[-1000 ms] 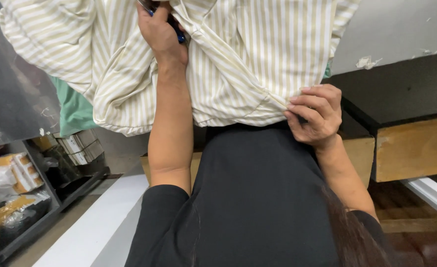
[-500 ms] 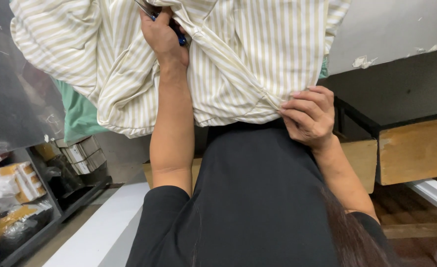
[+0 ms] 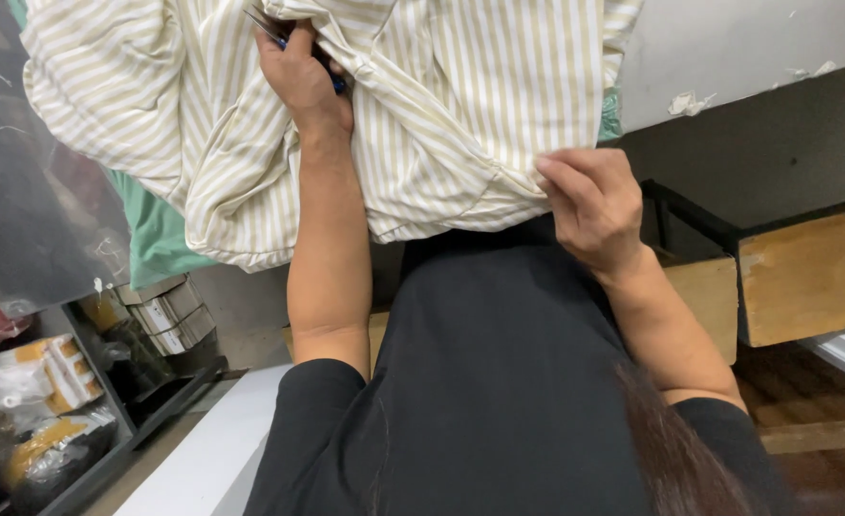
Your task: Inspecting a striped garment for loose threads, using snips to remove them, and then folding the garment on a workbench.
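A cream shirt with tan stripes (image 3: 451, 105) hangs bunched across the top of the view. My left hand (image 3: 303, 76) reaches up into its folds, closed on the cloth together with a small dark blue tool (image 3: 331, 81), most of which is hidden. My right hand (image 3: 589, 205) pinches the shirt's lower edge between thumb and fingers. A black garment (image 3: 499, 382) fills the lower middle below both arms.
A green cloth (image 3: 155, 239) hangs behind the shirt at left. A dark shelf (image 3: 145, 420) at lower left holds packets and small boxes. A white counter edge (image 3: 203, 449) runs beside it. A wooden box in a black frame (image 3: 804, 277) stands at right.
Both hands keep their hold on the striped shirt. The shirt and hands have shifted only slightly in the view, and my right hand sits a little higher on the hem.
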